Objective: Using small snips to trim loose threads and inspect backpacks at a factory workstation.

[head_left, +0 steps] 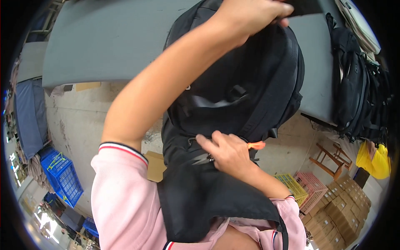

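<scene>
A black backpack (pixel 266 79) lies across the edge of the grey table, its lower part hanging toward my body. My left hand (pixel 258 16) reaches across to the backpack's far right side, its fingers closed on a flat black piece (pixel 306 6); I cannot tell whether that piece belongs to the bag. Close to my body, by the bag's near end, my right hand (pixel 229 152) is closed around small orange-handled scissors (pixel 256 145). Their metal blades show on the hand's left side. A black apron (pixel 196 200) covers my front.
More black backpacks (pixel 354 79) are stacked on the table's right side. The grey tabletop (pixel 104 46) stretches left. On the floor are a blue crate (pixel 62 177), yellow (pixel 291 185) and pink crates (pixel 310 189), a wooden stool (pixel 329 160) and cardboard boxes (pixel 341 208).
</scene>
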Tool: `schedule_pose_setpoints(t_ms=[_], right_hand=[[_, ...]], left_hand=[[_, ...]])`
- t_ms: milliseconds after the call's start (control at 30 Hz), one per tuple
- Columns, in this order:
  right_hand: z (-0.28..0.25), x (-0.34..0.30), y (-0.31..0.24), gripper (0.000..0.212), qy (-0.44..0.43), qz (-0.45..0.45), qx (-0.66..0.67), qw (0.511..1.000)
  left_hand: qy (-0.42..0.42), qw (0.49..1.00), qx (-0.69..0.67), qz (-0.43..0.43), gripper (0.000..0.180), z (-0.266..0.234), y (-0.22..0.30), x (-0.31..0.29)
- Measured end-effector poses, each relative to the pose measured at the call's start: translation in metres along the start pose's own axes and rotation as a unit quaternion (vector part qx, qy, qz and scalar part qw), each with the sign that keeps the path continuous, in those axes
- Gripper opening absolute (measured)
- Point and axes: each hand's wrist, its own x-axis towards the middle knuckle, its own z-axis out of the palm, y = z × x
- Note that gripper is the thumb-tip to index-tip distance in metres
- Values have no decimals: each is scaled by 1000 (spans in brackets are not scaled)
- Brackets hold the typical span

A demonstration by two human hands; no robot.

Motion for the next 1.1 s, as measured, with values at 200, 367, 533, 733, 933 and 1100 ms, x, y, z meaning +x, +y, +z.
schedule_pose_setpoints(t_ms=[200, 367, 533, 733, 933, 1100], right_hand=[[7, -1, 30, 58, -38, 143, 48, 988], [10, 12, 33, 39, 7, 172, 318, 933], [27, 38, 26, 34, 57, 130, 271, 952], [37, 31, 25, 29, 43, 82, 226, 970], [9, 40, 5, 24, 101, 278, 479, 826], [-62, 57, 5, 23, 223, 197, 387, 873]], left_hand=[[-20, 987, 139, 73, 30, -38, -11, 13], [256, 939, 188, 130, 25, -61, 6, -90], [451, 824, 342, 6, 31, -72, -74, -232], [412, 855, 223, -222, 40, -38, -114, -263], [451, 876, 55, -159, 42, -6, -103, -232], [354, 917, -151, -102, 41, 30, -54, -178]])
